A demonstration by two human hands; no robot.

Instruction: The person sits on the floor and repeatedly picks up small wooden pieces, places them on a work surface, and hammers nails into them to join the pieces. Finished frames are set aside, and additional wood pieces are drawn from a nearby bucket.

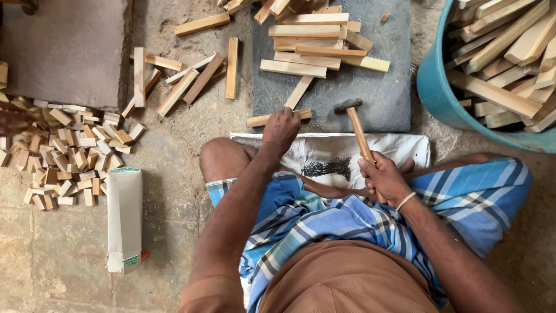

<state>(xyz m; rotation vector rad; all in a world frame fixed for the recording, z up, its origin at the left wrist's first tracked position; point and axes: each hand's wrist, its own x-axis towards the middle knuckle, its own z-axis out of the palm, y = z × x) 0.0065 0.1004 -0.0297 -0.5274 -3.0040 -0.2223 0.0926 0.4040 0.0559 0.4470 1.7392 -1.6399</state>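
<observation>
two hands: right (pixel 385 177) gripping hammer (pixel 358 130), left (pixel 282 127) on wooden strip (pixel 260 120)

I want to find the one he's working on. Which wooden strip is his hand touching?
The short wooden strip lying crosswise at the near edge of the grey slab, under the left hand. The other strips lie untouched, farther up the slab or on the floor.
</observation>
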